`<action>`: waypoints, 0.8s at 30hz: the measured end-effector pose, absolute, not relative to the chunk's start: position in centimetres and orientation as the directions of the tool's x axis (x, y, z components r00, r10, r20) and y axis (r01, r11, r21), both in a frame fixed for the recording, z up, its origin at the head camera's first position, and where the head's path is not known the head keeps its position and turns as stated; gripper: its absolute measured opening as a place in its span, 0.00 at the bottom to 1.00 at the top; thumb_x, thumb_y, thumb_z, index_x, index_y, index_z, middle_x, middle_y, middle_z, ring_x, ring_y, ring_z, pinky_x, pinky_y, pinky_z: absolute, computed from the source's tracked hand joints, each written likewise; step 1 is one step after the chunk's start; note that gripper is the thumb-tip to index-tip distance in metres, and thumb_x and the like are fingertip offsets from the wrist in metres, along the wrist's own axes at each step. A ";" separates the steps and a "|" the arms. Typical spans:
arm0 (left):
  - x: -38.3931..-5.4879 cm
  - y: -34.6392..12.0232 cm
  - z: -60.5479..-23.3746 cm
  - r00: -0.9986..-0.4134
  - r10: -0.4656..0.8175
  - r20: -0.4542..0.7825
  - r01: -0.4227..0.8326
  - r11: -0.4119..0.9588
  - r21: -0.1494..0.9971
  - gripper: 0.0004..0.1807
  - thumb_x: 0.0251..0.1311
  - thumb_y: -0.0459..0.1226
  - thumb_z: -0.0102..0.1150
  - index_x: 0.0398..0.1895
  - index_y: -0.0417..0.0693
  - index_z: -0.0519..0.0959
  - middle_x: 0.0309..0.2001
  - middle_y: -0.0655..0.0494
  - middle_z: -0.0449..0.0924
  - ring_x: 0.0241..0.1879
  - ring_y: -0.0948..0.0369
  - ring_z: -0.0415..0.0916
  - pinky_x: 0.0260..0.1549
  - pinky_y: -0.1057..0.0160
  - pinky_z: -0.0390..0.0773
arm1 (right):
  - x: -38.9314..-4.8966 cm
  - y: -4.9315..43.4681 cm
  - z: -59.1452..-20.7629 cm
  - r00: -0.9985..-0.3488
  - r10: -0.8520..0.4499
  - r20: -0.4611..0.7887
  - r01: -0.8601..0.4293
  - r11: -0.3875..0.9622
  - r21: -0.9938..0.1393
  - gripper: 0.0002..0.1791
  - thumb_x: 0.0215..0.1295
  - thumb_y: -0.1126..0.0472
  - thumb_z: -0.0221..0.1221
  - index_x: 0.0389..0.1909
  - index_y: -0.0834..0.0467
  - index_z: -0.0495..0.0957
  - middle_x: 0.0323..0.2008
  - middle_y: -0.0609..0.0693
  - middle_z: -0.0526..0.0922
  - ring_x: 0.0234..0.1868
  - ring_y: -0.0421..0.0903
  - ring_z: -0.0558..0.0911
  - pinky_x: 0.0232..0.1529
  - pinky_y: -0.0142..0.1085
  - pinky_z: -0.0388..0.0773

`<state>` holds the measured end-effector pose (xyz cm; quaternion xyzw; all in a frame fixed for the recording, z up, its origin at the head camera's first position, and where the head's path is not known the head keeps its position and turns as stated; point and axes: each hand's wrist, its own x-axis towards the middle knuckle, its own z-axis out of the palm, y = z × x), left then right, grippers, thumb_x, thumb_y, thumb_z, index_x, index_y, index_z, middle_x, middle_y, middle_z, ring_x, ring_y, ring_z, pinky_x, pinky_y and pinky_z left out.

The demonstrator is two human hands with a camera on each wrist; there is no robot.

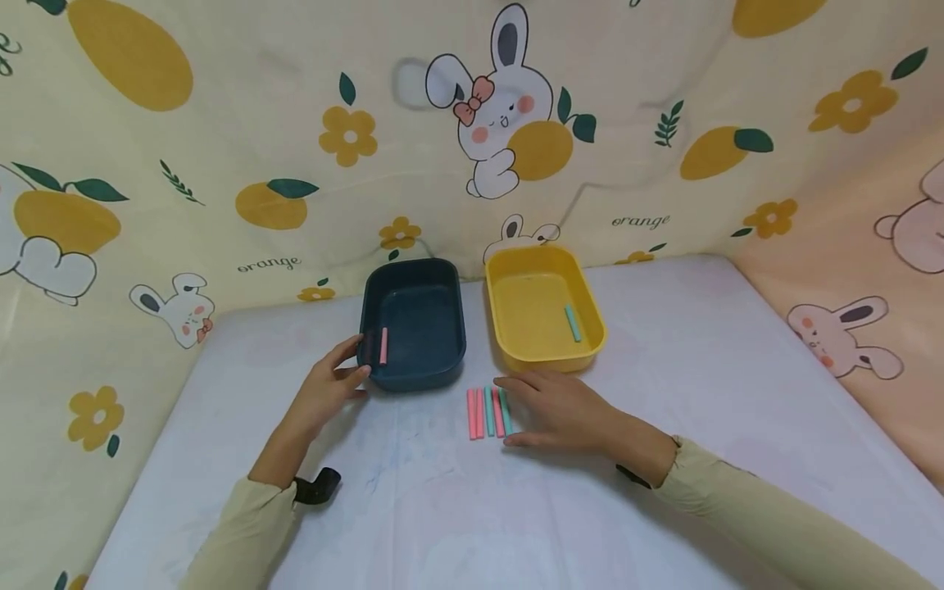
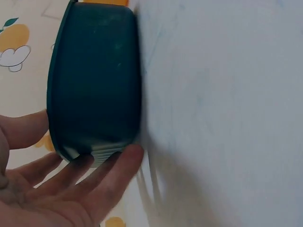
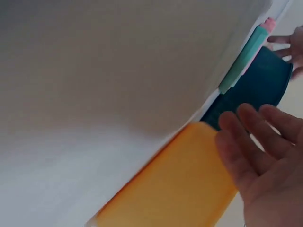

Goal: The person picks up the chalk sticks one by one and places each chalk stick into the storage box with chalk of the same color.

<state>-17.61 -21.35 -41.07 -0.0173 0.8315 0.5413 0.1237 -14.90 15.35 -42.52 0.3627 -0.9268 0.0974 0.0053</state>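
Cream fabric printed with rabbits, oranges and yellow flowers (image 1: 664,65) hung behind and to the left of the work area. It met a counter under a whitish cover (image 1: 442,508).

Two deep, rounded rectangular containers stood at the far side: a dark blue tub (image 1: 416,382) on the left and a yellow tub (image 1: 549,363) on the right, with a narrow gap between them. One slim pink stick (image 1: 383,346) lay inside the dark blue tub, near its left wall. One slim teal stick (image 1: 573,324) lay inside the yellow tub, toward its right wall.

Five further slim, chalk-like sticks lay side by side on the counter, on the near side of the tubs, their lengths running near to far. Order from left to right: pink (image 1: 472,414), pink (image 1: 480,413), teal (image 1: 488,411), pink (image 1: 498,412), teal (image 1: 505,410).

The left hand (image 1: 332,381) was unclenched; its extended fingers rested against the outside of the dark blue tub at the left. The right hand (image 1: 556,410) was also unclenched, its fingers loosely extended at the right end of the row, just beside the last teal stick. No grasp on a stick was visible. Both forearms wore light beige sleeves (image 1: 243,524).
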 end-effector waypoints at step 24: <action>-18.4 -22.2 -41.9 -0.946 0.145 -0.291 -0.245 0.268 0.932 0.39 0.71 0.33 0.53 0.80 0.62 0.50 0.80 0.43 0.46 0.70 0.41 0.64 0.53 0.46 0.81 | -15.6 13.9 -43.2 -0.797 -0.597 -0.088 -0.573 0.794 -0.204 0.46 0.56 0.29 0.62 0.70 0.50 0.67 0.67 0.47 0.71 0.66 0.46 0.70 0.68 0.45 0.71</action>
